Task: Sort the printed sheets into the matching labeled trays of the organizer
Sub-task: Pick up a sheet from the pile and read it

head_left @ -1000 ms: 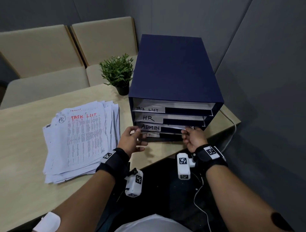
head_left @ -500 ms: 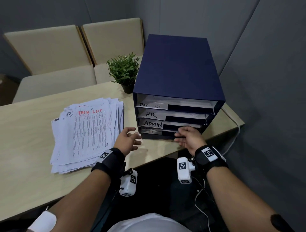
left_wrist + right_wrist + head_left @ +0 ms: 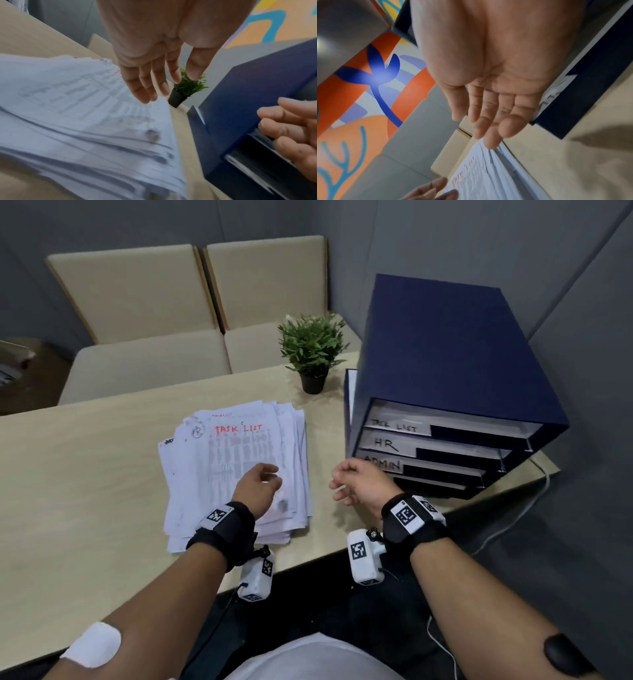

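Note:
A loose stack of printed sheets [image 3: 236, 467] lies on the table, its top page headed "TASK LIST" in red. The stack also shows in the left wrist view [image 3: 82, 121] and the right wrist view [image 3: 489, 180]. The navy organizer [image 3: 442, 364] stands at the right, its trays labeled TASK LIST [image 3: 399, 426], HR [image 3: 387, 444] and ADMIN [image 3: 383, 464]; the lowest tray is partly hidden by my wrist. My left hand [image 3: 263, 479] hovers over the stack's lower right part, fingers relaxed [image 3: 147, 86], holding nothing. My right hand [image 3: 342, 481] hangs open between stack and organizer, empty.
A small potted plant [image 3: 312, 350] stands behind the stack, next to the organizer. Beige chairs [image 3: 191, 302] line the table's far side. Grey walls close in behind and right. A white cable [image 3: 513, 518] hangs off the table's right corner. The table's left part [image 3: 78, 474] is bare wood.
Both hands have left the organizer's lower trays and swung left; the left one is now over the paper stack. The head view has turned left too.

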Tool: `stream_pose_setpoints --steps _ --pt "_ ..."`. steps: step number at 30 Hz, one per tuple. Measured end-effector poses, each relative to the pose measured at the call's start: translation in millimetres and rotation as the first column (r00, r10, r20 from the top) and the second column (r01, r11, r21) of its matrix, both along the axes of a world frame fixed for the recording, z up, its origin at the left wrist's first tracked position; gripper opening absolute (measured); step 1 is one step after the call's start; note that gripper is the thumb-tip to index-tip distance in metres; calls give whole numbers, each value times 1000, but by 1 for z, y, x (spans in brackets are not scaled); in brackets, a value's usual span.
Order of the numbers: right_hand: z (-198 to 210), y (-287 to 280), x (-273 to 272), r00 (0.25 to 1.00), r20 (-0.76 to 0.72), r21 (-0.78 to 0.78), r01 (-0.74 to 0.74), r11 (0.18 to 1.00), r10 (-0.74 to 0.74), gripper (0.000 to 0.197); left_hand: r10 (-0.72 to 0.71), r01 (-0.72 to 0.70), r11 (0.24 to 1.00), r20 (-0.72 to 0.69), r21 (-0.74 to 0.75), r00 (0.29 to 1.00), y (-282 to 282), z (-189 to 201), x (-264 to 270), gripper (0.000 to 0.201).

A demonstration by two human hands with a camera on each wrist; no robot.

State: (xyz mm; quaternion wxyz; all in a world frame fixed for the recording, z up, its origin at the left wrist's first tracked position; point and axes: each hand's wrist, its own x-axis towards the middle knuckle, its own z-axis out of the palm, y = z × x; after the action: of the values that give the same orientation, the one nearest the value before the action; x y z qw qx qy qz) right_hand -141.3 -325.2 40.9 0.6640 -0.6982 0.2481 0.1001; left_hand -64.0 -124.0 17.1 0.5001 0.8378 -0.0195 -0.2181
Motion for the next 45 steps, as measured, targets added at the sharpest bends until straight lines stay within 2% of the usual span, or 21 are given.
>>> stream_pose_setpoints --steps 4,7,9,11,17,19,21,25,30,33,34,35,36,38,39,41,43,45 --pt "-16 40 29 997 -70 -101 6 995 -13 11 27 -26 990 -6 137 1000 56 -16 28 34" --pt "-33 63 46 993 -120 -267 -19 964 -14 7 73 -66 971 -21 228 997 92 -32 48 43" --pt "-44 73 53 982 -187 -389 -61 919 -14 28 104 -94 959 -26 268 994 111 -42 59 52" --pt "-51 81 57 970 -241 -446 -88 891 -25 45 125 -105 946 -47 306 991 127 -53 67 60" --pt "-70 105 69 949 -313 -545 -165 822 -17 70 75 -30 946 -129 322 989 146 -76 76 77" --pt "-78 116 69 943 -330 -573 -171 801 -35 70 22 28 920 -124 392 992 146 -80 74 77" --pt "-84 126 65 942 -333 -593 -169 787 -49 67 15 28 897 -94 441 995 147 -82 69 75" --pt "-93 140 46 945 -319 -597 -145 789 -68 64 31 4 886 -69 464 997 154 -84 54 75" --pt "-89 143 32 947 -308 -617 -127 777 -90 63 -9 42 871 -69 490 998 161 -82 46 75" --pt "-82 148 37 952 -290 -760 -163 629 -104 62 -21 58 863 -79 502 997 160 -78 47 74" --pt "-79 151 39 944 -317 -791 -211 573 -89 63 -25 64 856 -81 513 996 160 -78 47 75" --pt "-78 153 42 925 -372 -788 -274 552 -71 61 -34 75 846 -86 528 996 160 -77 46 76" --pt "-79 155 44 904 -425 -759 -328 562 -47 55 -46 89 835 -92 543 995 160 -77 45 76" --pt "-81 156 48 889 -457 -697 -338 633 -27 19 -59 105 829 -102 549 993 160 -78 43 78" --pt "-82 154 48 905 -426 -675 -299 675 -24 18 -59 107 833 -105 543 993 160 -77 42 78" --pt "-83 149 47 938 -342 -634 -184 751 -59 35 -56 105 844 -110 526 992 161 -76 43 78" --pt "-77 140 44 954 -274 -599 -70 798 -122 31 -49 104 851 -118 515 992 162 -75 46 77" --pt "-72 132 38 965 -222 -588 -21 809 -136 17 -32 87 860 -115 503 993 162 -71 49 74"
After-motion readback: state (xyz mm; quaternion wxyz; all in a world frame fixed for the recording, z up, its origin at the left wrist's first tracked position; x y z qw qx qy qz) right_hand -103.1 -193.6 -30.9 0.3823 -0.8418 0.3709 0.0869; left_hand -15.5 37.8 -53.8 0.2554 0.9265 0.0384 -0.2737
